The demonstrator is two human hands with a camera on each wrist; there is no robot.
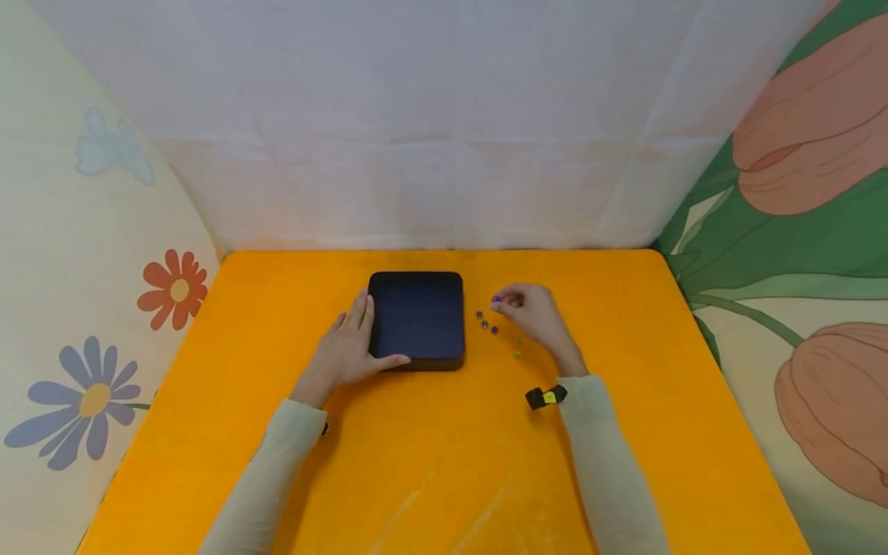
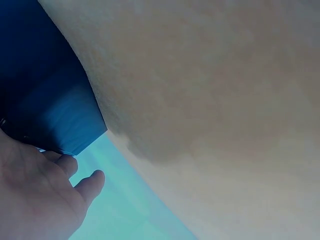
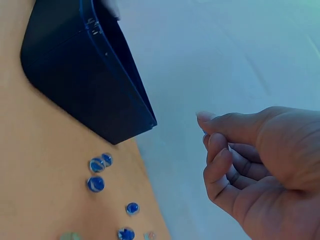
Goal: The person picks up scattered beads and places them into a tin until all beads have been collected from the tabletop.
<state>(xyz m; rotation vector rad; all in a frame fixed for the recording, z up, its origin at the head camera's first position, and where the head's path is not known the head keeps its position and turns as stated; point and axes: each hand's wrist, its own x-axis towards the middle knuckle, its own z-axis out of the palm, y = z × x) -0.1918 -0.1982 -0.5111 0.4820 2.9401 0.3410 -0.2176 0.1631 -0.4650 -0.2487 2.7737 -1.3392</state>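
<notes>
Left hand (image 1: 343,351) on the box (image 1: 438,364), fingers straight along its left wall, thumb spread wide onto the near wall; palm side is partly cut off in the left wrist view, where blurred skin fills most of the frame. Box is dark, square, open-topped, sits on the orange table (image 1: 430,462) toward the far edge, roughly mid-width. Right hand (image 1: 534,312) is right of the box, apart from it, thumb and index narrow, pinching a blue marble (image 1: 496,299); marble is mostly hidden by the fingertips in the right wrist view. Other right fingers curl in toward the palm. Loose blue marbles (image 3: 96,183) lie on the table just beside the box's right wall, five in the right wrist view: three grouped nearer the box, two farther off. Greenish marble (image 3: 70,236) is cut off by the bottom edge there, kind of blurry. Head view puts small yellow-green pieces near the right wrist, too small to make out. Black band (image 1: 546,397) with yellow-green patch on right wrist; both sleeves (image 1: 600,432) pale. White cloth (image 1: 444,123) behind the table, flower-print panels (image 1: 825,254) left and right.
</notes>
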